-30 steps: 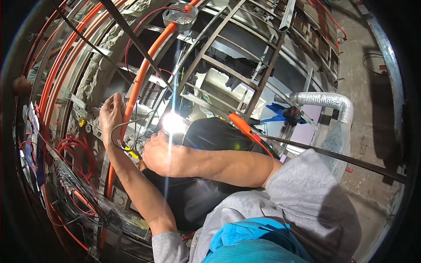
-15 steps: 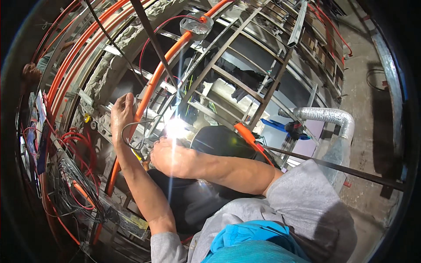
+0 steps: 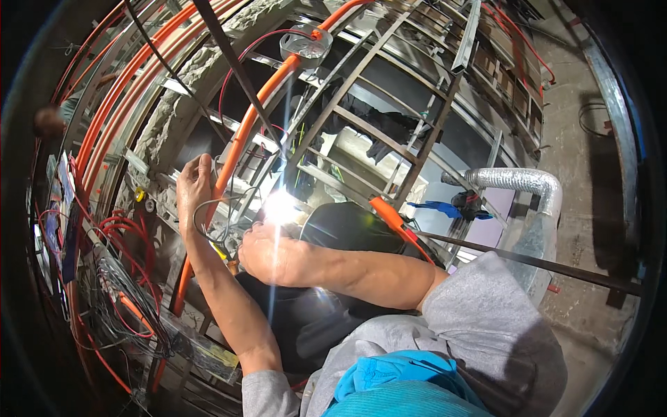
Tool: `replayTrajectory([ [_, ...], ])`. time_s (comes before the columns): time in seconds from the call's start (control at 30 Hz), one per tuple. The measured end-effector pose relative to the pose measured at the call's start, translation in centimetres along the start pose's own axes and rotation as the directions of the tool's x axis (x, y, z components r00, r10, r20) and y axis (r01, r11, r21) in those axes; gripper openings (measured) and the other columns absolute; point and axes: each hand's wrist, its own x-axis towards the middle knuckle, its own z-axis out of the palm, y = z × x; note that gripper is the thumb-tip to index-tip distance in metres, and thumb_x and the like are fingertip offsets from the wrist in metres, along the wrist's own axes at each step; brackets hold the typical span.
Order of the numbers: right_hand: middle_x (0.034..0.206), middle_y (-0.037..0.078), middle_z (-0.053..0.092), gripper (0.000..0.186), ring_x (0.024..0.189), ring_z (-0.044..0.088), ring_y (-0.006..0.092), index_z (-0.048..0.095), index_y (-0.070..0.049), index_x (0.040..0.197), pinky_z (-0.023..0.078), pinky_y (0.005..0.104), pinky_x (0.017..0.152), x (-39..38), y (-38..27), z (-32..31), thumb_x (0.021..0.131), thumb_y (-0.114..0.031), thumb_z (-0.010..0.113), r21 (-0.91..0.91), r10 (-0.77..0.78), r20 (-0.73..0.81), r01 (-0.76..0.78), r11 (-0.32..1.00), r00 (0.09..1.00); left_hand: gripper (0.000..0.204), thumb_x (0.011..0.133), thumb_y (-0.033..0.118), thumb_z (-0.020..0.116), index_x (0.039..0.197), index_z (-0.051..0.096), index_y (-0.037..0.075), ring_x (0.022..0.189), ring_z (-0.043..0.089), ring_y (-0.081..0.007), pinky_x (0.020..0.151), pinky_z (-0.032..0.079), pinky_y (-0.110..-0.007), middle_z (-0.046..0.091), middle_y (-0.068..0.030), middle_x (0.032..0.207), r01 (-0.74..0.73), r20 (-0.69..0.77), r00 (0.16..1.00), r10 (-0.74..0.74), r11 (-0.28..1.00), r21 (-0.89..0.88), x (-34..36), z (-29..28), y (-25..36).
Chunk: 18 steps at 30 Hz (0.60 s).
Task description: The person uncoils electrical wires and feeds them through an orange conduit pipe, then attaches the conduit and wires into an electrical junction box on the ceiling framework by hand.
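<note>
My left hand (image 3: 194, 186) is raised beside a thick orange conduit (image 3: 233, 156), its fingers bent and pressed together; what they hold, if anything, is hidden. A loop of thin dark cable (image 3: 199, 214) curves past its wrist toward my right hand. Lower and nearer me, my right hand (image 3: 272, 254) is closed with the knuckles up, and its grip is concealed. By its left side a small yellow tool part (image 3: 220, 251) shows. Strong glare from a bright light (image 3: 281, 206) just beyond the right hand washes out the details there.
A round metal junction box (image 3: 306, 48) joins the conduit above. Brown metal framing (image 3: 379, 128) spreads ahead. Red coils (image 3: 132, 233) and tangled grey wires (image 3: 125, 295) hang at left. A silver flexible duct (image 3: 517, 179) and dark rod (image 3: 542, 265) lie right. Another person's blurred hand (image 3: 50, 122) is far left.
My hands stay almost where they were, with the left slightly lower. The other person's hand at far left has shifted and is blurred.
</note>
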Motion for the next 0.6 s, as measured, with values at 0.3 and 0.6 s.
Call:
replayTrajectory([
  [0.3, 0.077, 0.009, 0.064, 0.017, 0.078, 0.063, 0.0247, 0.072, -0.010, 0.082, 0.044, 0.0438, 0.066, 0.8, -0.8, 0.0, 0.081, -0.022, 0.060, 0.217, 0.082, 0.276, -0.146, 0.965, 0.958, 0.057, 0.100, 0.047, 0.062, 0.124, 0.067, -0.004, 0.096, 0.068, -0.0191, 0.085, 0.053, -0.033, 0.073, -0.0157, 0.108, 0.057, 0.023, 0.998, -0.057, 0.998, -0.015, 0.4, -0.2, -0.5],
  [0.6, 0.076, 0.011, 0.059, 0.019, 0.077, 0.060, 0.0285, 0.069, -0.006, 0.081, 0.042, 0.0453, 0.065, -0.3, -0.4, 0.6, 0.080, -0.022, 0.059, 0.064, 0.047, -0.070, -0.042, 0.997, 0.996, 0.060, 0.101, 0.050, 0.060, 0.125, 0.065, -0.004, 0.076, 0.058, -0.0106, 0.070, 0.049, -0.028, 0.069, -0.0052, 0.090, 0.013, 0.020, 1.000, -0.012, 0.999, -0.042, 0.0, 0.4, 0.3],
])
